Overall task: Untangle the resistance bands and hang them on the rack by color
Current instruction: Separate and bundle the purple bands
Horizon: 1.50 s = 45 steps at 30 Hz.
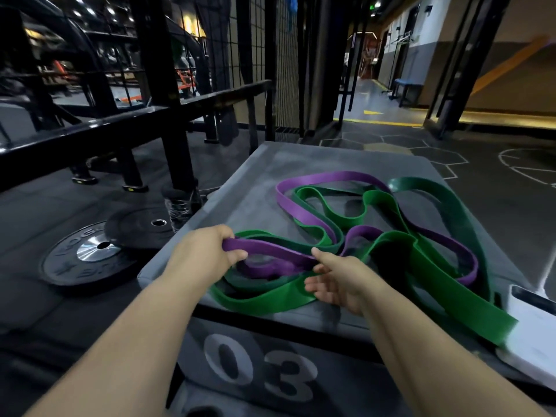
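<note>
Purple and green stretchy bands lie mixed up in a pile on top of a grey padded box (pixel 264 164) with "03" on its near side. The purple bands (pixel 304 216) and the green bands (pixel 436 266) loop over and under each other, so no band is free yet. I cannot tell how many bands there are of each color.

The left hand (pixel 207 251) is closed on the near left end of a purple band, with the thumb and fingers pinched around the loop. From that hand the purple strip runs to the right and a bit away, straight toward the right hand (pixel 340 281). The right hand is open, with the thumb touching the same purple strip and the fingers loose over a wide green band just below it. It is not gripping anything that I can see.

So the purple loop lies sideways between the two hands, and the rest of the pile is farther off and to the right. The left hand has the better hold, so I think it should pull the purple band left while the right hand holds the green one down.

The black metal rack (pixel 168 94) stands far to the left, well apart from the pile. Nothing hangs there yet that I can see.
</note>
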### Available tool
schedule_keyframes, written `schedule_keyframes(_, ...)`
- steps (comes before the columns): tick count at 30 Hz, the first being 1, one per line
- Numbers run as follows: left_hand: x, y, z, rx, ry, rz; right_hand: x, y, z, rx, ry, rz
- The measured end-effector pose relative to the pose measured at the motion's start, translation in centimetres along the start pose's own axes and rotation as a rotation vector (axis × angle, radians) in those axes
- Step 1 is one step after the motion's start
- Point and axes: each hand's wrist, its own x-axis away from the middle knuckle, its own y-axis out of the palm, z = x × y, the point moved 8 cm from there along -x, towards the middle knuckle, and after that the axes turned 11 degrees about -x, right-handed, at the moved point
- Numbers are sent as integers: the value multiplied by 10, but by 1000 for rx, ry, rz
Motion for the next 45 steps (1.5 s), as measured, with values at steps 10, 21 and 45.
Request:
schedule_keyframes(10, 29, -6, 53, 640, 191, 54, 5, 21, 13, -360, 134, -209)
schedule_keyframes(21, 39, 18, 82, 645, 282, -80, 20, 32, -16, -613, 19, -516)
schedule_keyframes(45, 13, 40, 69, 330, 126, -327, 44, 19, -16, -380, 33, -336)
